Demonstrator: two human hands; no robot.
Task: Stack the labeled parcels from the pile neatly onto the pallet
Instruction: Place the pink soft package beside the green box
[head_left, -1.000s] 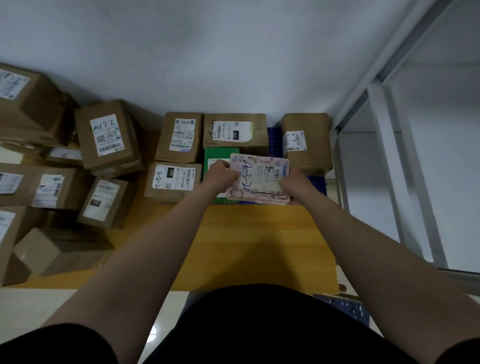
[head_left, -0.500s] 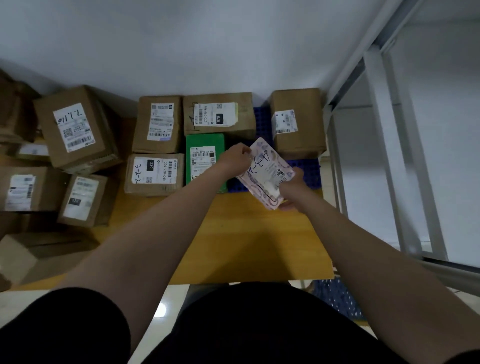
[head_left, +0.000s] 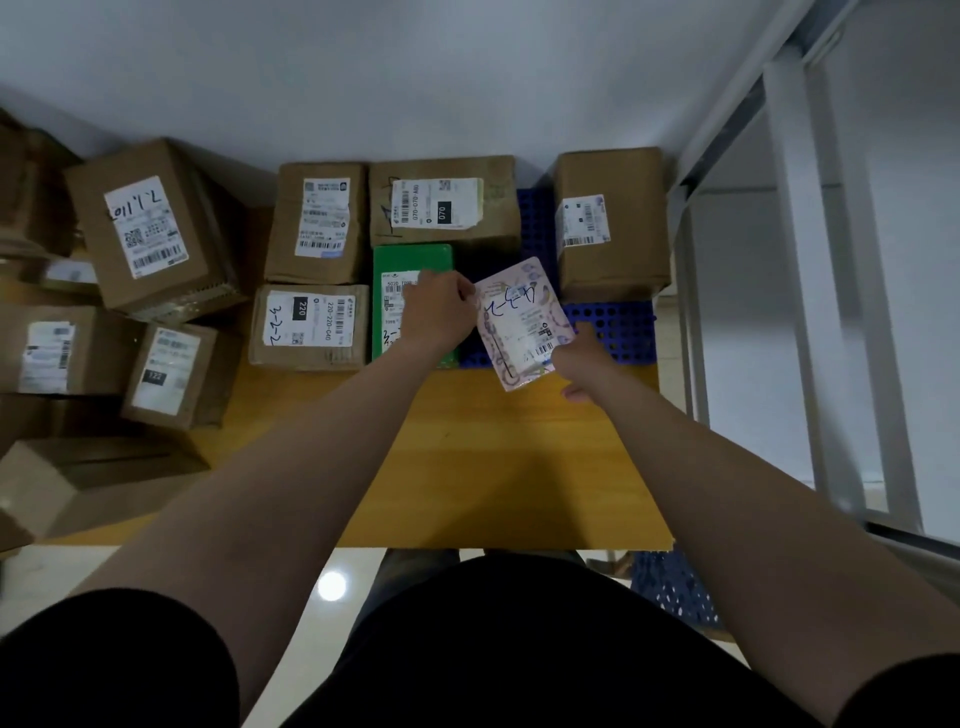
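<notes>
A flat pink patterned parcel (head_left: 519, 322) with a white label and blue handwriting hangs tilted over the blue perforated pallet (head_left: 613, 325). My left hand (head_left: 439, 309) grips its upper left edge. My right hand (head_left: 582, 358) holds its lower right corner. On the pallet stand a green box (head_left: 410, 260), a brown box labelled 070 (head_left: 441, 200), two more brown boxes (head_left: 317, 223) (head_left: 306, 325) to their left, and one brown box (head_left: 610, 223) at the right.
A pile of labelled brown cartons (head_left: 145, 223) lies at the left. A yellow board (head_left: 493, 467) lies in front of the pallet. White metal frame posts (head_left: 810, 286) rise at the right; a grey wall runs behind.
The pink parcel has turned from lying level to standing more upright, and it has sunk towards the gap between the green box and the right brown box. Both hands stayed on it.
</notes>
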